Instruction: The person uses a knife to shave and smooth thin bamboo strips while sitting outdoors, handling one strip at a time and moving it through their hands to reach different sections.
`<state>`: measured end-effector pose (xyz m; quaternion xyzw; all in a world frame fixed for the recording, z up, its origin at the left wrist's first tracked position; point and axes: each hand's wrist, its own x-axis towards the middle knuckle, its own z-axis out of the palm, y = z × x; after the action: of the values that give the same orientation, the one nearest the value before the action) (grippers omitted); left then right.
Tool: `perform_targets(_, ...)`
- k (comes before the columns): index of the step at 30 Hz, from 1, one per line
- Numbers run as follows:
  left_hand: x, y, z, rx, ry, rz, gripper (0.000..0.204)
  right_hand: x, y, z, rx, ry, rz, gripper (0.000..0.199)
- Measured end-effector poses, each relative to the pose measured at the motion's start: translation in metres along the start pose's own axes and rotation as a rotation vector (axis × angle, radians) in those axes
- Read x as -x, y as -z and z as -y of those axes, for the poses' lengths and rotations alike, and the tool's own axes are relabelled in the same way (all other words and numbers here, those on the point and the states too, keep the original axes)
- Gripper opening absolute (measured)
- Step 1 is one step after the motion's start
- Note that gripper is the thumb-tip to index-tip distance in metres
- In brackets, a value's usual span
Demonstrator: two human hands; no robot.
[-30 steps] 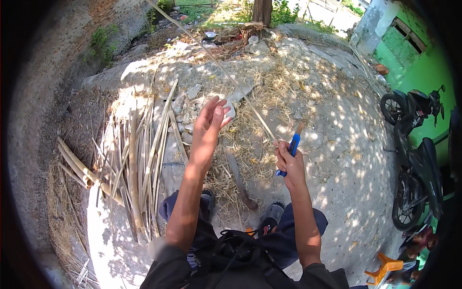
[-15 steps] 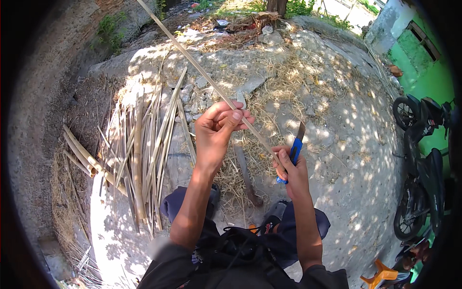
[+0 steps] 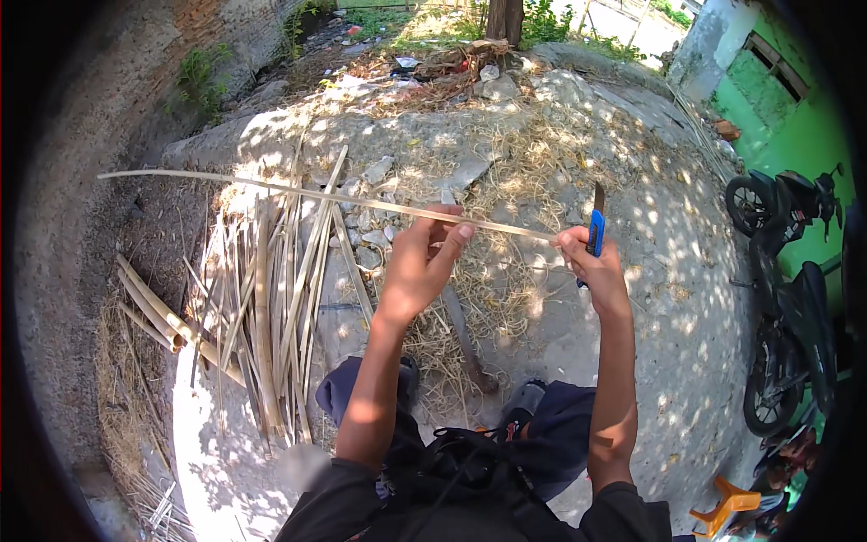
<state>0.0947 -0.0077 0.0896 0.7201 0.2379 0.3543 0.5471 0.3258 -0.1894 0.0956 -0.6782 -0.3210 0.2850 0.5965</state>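
Bamboo strip [image 3: 379, 205] runs nearly level across my view, raised above the ground [image 3: 673, 379], held in both hands. Both forearms [image 3: 372, 388] reach up from the lower edge. Left hand [image 3: 417, 266] pinches the strip between thumb and fingers, partway along. Right hand [image 3: 599, 266] grips its right end at the fingertips and also holds a blue utility knife [image 3: 596, 233], blade pointing away. I see the strip's long left part cross over the split bamboo pile [image 3: 262, 307].
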Motion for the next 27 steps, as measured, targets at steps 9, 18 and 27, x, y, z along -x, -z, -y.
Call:
perform_targets(9,0.011,0.031,-0.033,-0.477,-0.428,0.001,0.017,0.009,0.058,-0.024,0.193,0.028,-0.067,0.022)
perform_targets(18,0.007,0.041,-0.002,-0.757,-0.288,0.038,0.028,0.005,0.091,-0.03,0.012,-0.034,-0.09,0.022)
perform_targets(27,0.005,0.046,0.009,-0.454,-0.11,0.335,0.021,0.01,0.079,-0.017,0.091,0.026,-0.376,0.029)
